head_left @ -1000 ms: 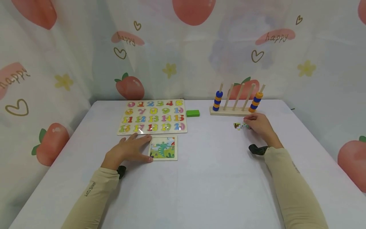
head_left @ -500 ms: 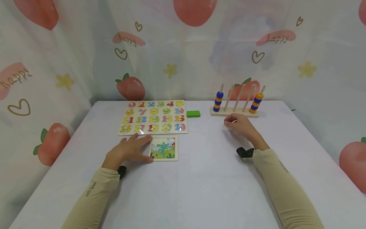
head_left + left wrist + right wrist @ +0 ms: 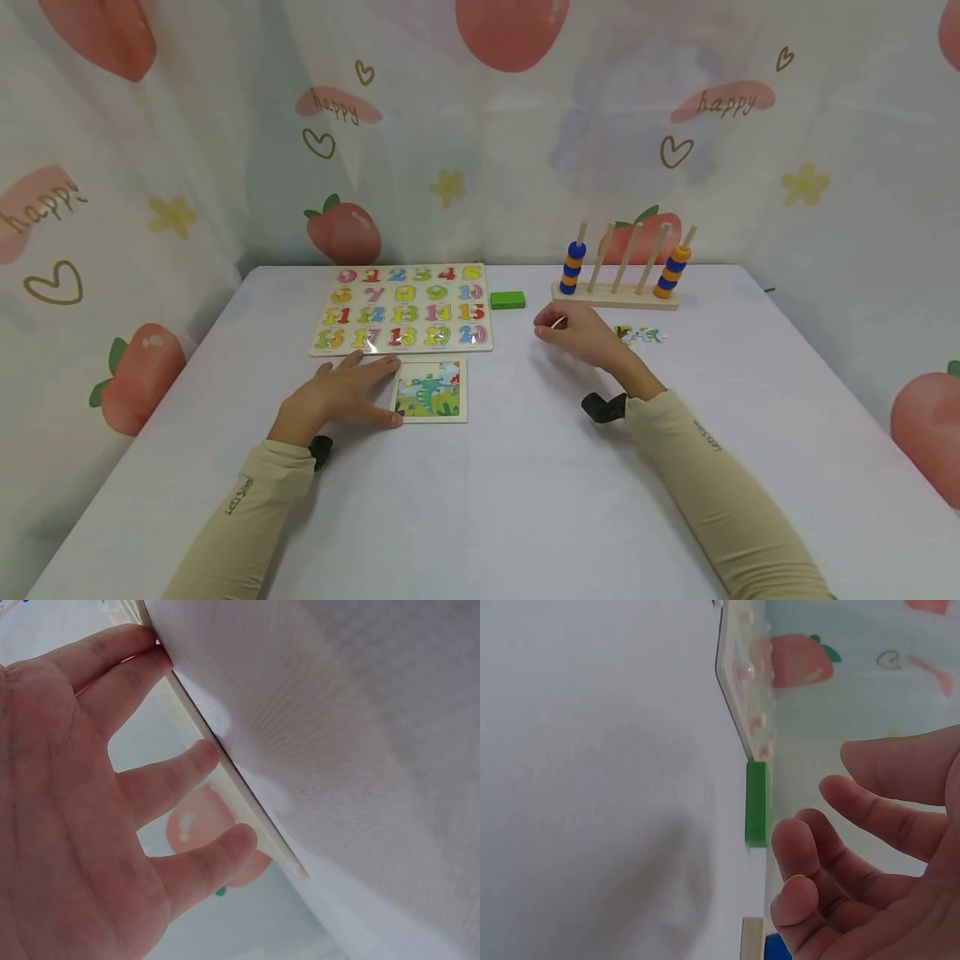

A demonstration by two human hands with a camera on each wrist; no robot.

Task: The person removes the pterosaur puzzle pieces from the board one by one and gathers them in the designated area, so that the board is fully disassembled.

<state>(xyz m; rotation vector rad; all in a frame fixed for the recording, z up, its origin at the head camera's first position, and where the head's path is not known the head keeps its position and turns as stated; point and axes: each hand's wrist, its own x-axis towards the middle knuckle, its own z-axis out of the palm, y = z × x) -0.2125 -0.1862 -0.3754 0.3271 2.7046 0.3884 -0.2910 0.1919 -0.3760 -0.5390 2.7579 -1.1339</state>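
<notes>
My left hand (image 3: 333,396) lies with spread fingers at the left side of a small square dinosaur jigsaw puzzle (image 3: 462,392). Its thumb touches the lower left corner and a fingertip reaches the upper left corner. In the left wrist view, straight fingers (image 3: 169,780) reach along a thin board edge (image 3: 259,810). Over the table, right of the puzzle, hovers my right hand (image 3: 581,333), its fingers loosely bent. The right wrist view shows a gap between thumb and fingertips, with nothing held. Several loose jigsaw pieces (image 3: 648,335) lie beyond the right wrist.
Behind the puzzle is a number board (image 3: 401,304) with colourful digits. A green block (image 3: 507,300) sits beside it. At the back right stands a wooden bead rack (image 3: 615,296) with blue and orange beads on its end pegs. A printed curtain (image 3: 510,142) encloses the table's back.
My right hand has moved left from the loose jigsaw pieces across the table, uncovering them. The left hand stays at the puzzle.
</notes>
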